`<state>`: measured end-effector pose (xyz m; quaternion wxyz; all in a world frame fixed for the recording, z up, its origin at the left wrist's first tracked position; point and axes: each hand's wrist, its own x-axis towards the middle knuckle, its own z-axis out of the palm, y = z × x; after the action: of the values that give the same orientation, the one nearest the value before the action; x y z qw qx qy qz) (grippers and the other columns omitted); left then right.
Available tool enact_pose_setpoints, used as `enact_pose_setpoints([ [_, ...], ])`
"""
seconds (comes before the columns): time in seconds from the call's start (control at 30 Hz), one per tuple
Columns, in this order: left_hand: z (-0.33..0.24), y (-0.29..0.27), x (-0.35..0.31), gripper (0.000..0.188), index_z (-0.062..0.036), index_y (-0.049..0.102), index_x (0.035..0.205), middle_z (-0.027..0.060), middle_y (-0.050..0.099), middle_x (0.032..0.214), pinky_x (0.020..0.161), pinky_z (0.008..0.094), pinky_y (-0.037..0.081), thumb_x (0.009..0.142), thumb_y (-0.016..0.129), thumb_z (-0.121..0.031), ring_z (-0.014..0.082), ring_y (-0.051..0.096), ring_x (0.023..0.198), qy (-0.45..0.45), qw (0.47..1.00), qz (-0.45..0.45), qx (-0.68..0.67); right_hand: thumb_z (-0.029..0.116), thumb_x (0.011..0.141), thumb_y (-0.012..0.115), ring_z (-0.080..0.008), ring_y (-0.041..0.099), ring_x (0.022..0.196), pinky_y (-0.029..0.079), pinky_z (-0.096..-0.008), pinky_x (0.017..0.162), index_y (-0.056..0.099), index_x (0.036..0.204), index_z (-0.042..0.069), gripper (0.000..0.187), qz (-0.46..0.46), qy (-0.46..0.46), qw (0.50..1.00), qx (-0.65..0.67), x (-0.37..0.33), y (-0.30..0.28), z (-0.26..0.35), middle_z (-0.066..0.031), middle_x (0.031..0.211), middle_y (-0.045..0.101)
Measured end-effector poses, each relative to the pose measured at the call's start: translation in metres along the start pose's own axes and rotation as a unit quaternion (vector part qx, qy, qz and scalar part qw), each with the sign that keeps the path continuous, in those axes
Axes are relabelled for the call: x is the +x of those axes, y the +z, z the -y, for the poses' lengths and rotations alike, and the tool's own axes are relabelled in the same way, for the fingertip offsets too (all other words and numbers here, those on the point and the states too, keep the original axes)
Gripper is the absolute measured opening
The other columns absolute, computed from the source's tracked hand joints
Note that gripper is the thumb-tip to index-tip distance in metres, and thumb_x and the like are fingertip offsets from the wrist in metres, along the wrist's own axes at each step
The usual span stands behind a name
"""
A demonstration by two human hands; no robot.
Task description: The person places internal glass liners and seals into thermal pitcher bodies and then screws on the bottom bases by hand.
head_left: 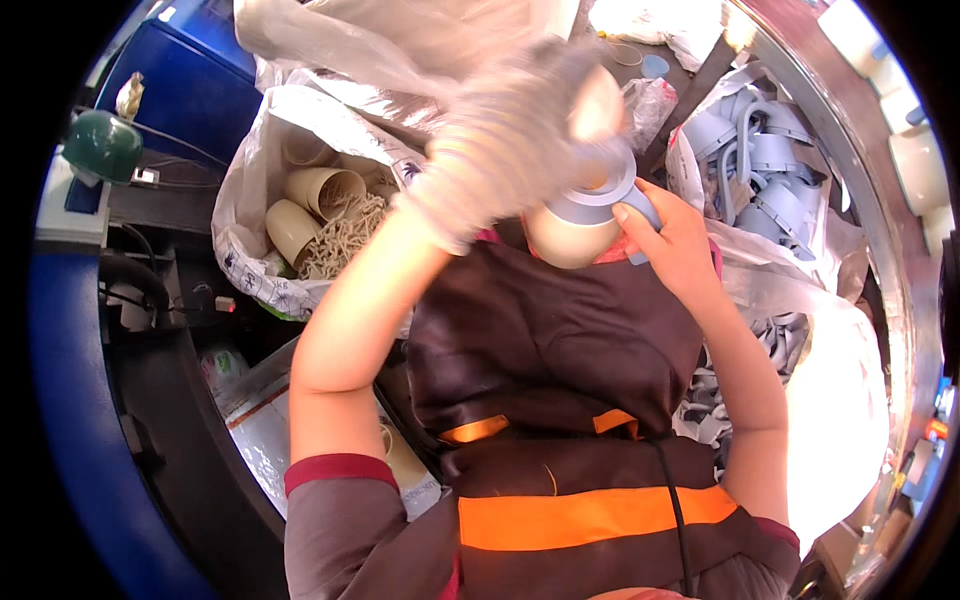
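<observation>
A cream mug (pixel 572 240) with a grey-blue collar and handle is held over my lap, its collar side turned up. My bare right hand (pixel 672 240) grips it by the handle, the thumb pressed on the handle's top. Above and to the left of the mug, my left hand (pixel 520 140) wears a pale knitted glove with dark fingers. Motion smears this hand, so its fingers cannot be made out. Close by its fingertips is a pale, blurred shape (pixel 597 105) that I cannot identify.
At the left, a white bag (pixel 250 220) holds cream cups (pixel 292 232) and curly strips (pixel 350 235). Grey-blue handled collars (pixel 770 150) fill a bag at the right, above smaller grey pieces (pixel 705 405). A dark apron (pixel 560 340) covers my lap; blue machinery (pixel 180 90) stands far left.
</observation>
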<state>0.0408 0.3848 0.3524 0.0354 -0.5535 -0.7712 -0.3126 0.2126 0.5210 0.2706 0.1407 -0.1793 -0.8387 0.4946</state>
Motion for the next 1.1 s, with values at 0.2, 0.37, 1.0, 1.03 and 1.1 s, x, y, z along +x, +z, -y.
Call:
enact_pose_setpoints([
  [0.2, -0.03, 0.029, 0.004, 0.073, -0.0176, 0.05, 0.136, 0.0228, 0.051, 0.133, 0.098, 0.048, 0.044, 0.071, 0.073, -0.043, 0.043, 0.051, 0.119, -0.006, 0.988, 0.07, 0.137, 0.039, 0.089, 0.062, -0.0307, 0.066, 0.076, 0.05, -0.0385, 0.071, 0.057, 0.109, -0.001, 0.045, -0.047, -0.051, 0.991, -0.117, -0.026, -0.009, -0.026, -0.0185, 0.083, 0.066],
  [0.37, -0.042, 0.008, 0.02, 0.063, -0.0096, 0.058, 0.128, 0.0191, 0.057, 0.126, 0.092, 0.0394, 0.049, 0.072, 0.077, -0.032, 0.0334, 0.058, 0.11, 0.068, 0.993, 0.033, 0.094, 0.035, 0.092, 0.059, -0.0384, 0.064, 0.074, 0.05, -0.0464, 0.064, 0.05, 0.102, 0.003, 0.035, -0.071, 0.026, 0.973, -0.216, -0.046, 0.005, -0.046, -0.0196, 0.08, 0.063],
  [1.0, -0.006, 0.035, 0.018, 0.059, -0.006, 0.056, 0.126, 0.0228, 0.059, 0.117, 0.094, 0.0435, 0.046, 0.076, 0.071, -0.033, 0.0384, 0.057, 0.109, 0.103, 0.995, 0.009, 0.008, 0.04, 0.092, 0.06, -0.0311, 0.065, 0.063, 0.05, -0.0396, 0.058, 0.053, 0.106, 0.001, 0.042, -0.064, -0.027, 0.96, -0.27, -0.048, 0.009, -0.066, -0.0157, 0.078, 0.065],
  [1.03, -0.001, 0.031, 0.024, 0.058, -0.0025, 0.057, 0.123, 0.0228, 0.061, 0.113, 0.093, 0.0422, 0.047, 0.075, 0.071, -0.032, 0.0369, 0.059, 0.106, 0.102, 0.994, -0.009, -0.037, 0.04, 0.092, 0.06, -0.031, 0.065, 0.064, 0.05, -0.0388, 0.058, 0.054, 0.104, 0.001, 0.041, -0.094, -0.006, 0.974, -0.205, -0.047, 0.006, -0.068, -0.016, 0.079, 0.065],
  [1.1, 0.018, 0.022, 0.026, 0.055, 0.0031, 0.057, 0.121, 0.0238, 0.063, 0.109, 0.092, 0.0393, 0.047, 0.08, 0.068, -0.031, 0.0332, 0.061, 0.103, -0.099, 0.964, -0.086, -0.23, 0.039, 0.092, 0.06, -0.0307, 0.066, 0.066, 0.05, -0.0372, 0.058, 0.056, 0.1, 0.001, 0.039, -0.131, 0.07, 0.986, -0.071, -0.046, -0.002, -0.072, -0.0165, 0.079, 0.066],
])
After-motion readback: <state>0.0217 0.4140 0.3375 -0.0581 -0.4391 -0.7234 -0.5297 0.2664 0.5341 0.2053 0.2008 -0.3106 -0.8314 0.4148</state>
